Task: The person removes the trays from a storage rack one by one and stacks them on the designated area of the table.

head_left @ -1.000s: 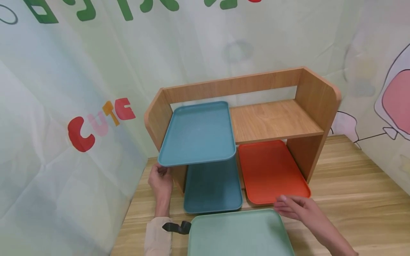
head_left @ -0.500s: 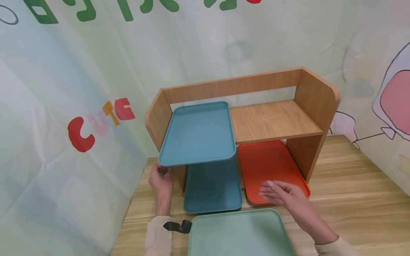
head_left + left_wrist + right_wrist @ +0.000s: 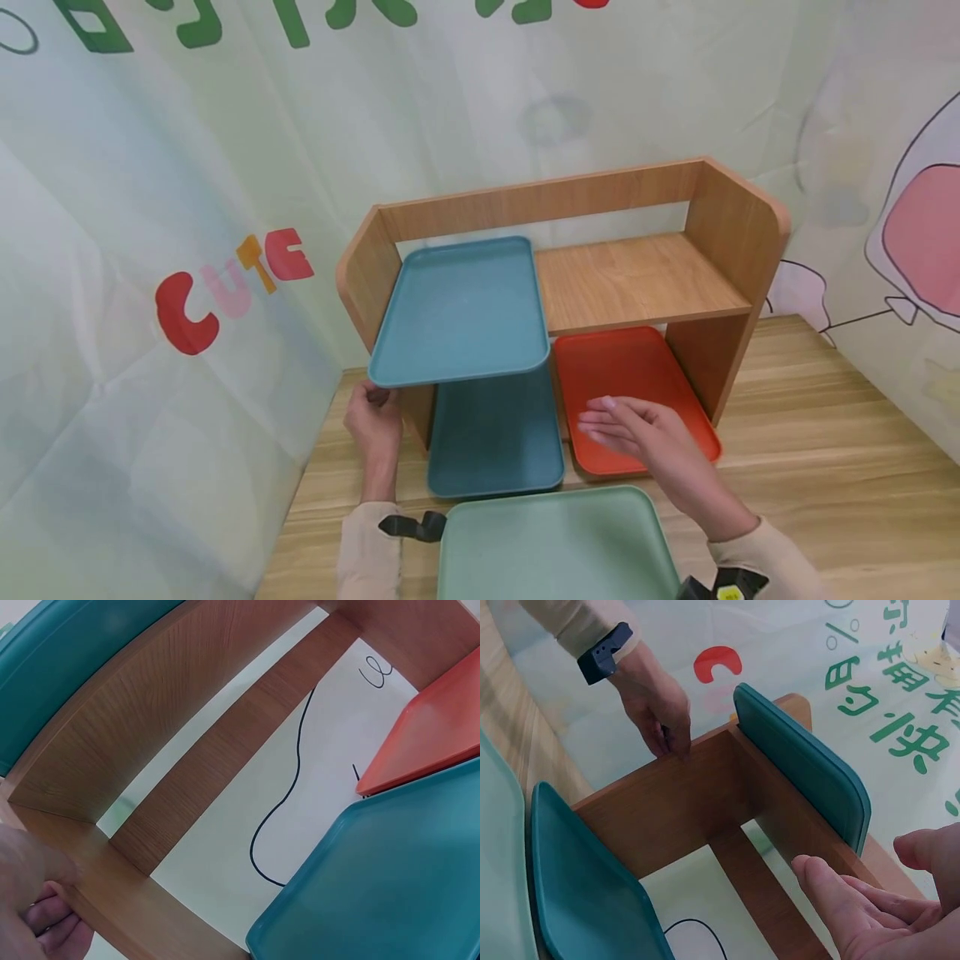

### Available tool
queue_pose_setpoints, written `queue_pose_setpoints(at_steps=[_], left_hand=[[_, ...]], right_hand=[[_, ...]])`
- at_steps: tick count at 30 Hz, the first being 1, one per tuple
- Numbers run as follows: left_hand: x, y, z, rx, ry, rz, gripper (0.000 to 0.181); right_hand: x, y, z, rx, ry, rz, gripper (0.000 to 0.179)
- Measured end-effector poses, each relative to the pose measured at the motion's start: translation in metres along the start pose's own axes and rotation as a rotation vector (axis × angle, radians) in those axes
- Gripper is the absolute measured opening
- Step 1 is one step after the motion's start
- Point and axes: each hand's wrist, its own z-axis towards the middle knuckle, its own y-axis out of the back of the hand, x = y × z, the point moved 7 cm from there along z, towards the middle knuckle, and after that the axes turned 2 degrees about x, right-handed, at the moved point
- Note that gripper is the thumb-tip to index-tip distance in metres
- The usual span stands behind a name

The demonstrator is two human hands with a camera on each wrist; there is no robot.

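Observation:
A wooden desk shelf [image 3: 645, 279] stands against the backdrop. My left hand [image 3: 375, 427] grips the front edge of its left side panel [image 3: 97, 874], thumb on one face and fingers curled on the other. Just above that hand, a blue tray [image 3: 461, 308] lies on the upper board and overhangs its front. A darker blue tray [image 3: 495, 437] sits in the lower left compartment, a red tray [image 3: 615, 358] in the lower right one. My right hand [image 3: 660, 442] hovers over the red tray's front part with fingers extended, holding nothing.
A pale green tray [image 3: 555, 546] lies on the wood-grain table [image 3: 795, 417] in front of the shelf. Printed fabric [image 3: 247, 150] hangs behind and to both sides. Black camera straps [image 3: 412, 527] are on the wrists.
My right hand has moved left and forward, from the red tray's front right corner to above its front part. The left hand stays on the side panel, and the trays have not moved.

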Motion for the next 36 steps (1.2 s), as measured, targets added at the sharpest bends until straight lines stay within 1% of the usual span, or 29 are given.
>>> queue_pose_setpoints(at_steps=[6, 10, 15, 19, 23, 29, 36], left_hand=[[0.002, 0.000, 0.001, 0.010, 0.010, 0.003, 0.012], [0.000, 0.003, 0.000, 0.005, 0.003, 0.006, 0.012], [-0.001, 0.003, 0.000, 0.017, 0.002, 0.012, 0.014], [0.001, 0.001, 0.001, 0.023, 0.009, 0.017, 0.015], [0.002, 0.001, 0.000, 0.021, 0.009, 0.023, 0.015], [0.002, 0.001, 0.000, 0.025, 0.018, 0.023, 0.015], [0.003, 0.000, 0.000, 0.029, 0.019, 0.006, 0.015]], right_hand=[[0.013, -0.008, 0.010, 0.006, 0.035, 0.019, 0.053], [0.022, -0.016, 0.019, 0.026, 0.052, 0.045, 0.051], [0.029, -0.025, 0.030, 0.057, 0.064, 0.080, 0.049], [0.033, -0.031, 0.036, 0.075, 0.055, 0.100, 0.048], [0.036, -0.036, 0.041, 0.076, 0.043, 0.100, 0.046], [0.040, -0.044, 0.049, 0.087, 0.017, 0.150, 0.046], [0.043, -0.045, 0.051, 0.052, 0.011, 0.194, 0.044]])
